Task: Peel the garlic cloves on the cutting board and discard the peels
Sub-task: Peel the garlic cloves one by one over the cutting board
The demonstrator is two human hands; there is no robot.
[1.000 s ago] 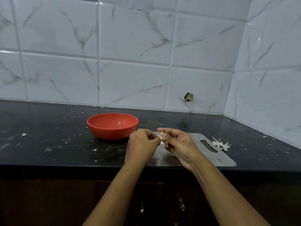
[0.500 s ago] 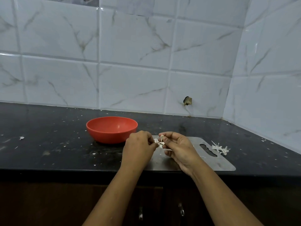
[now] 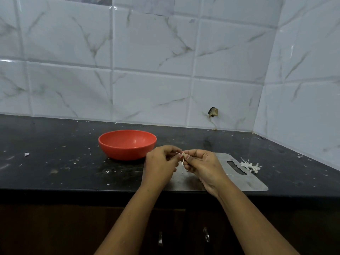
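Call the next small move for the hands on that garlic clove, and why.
Probably tug the hanging peel strip free of the garlic clove. The left hand and right hand both pinch the clove above the cutting board, and that strip dangles loose below it, so this clove looks only partly peeled.

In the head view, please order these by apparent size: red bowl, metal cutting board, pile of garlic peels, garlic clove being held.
1. Flat grey metal cutting board, though partly hidden.
2. Round red plastic bowl.
3. Pile of white garlic peels.
4. Small pale garlic clove, mostly hidden, clearly smallest.
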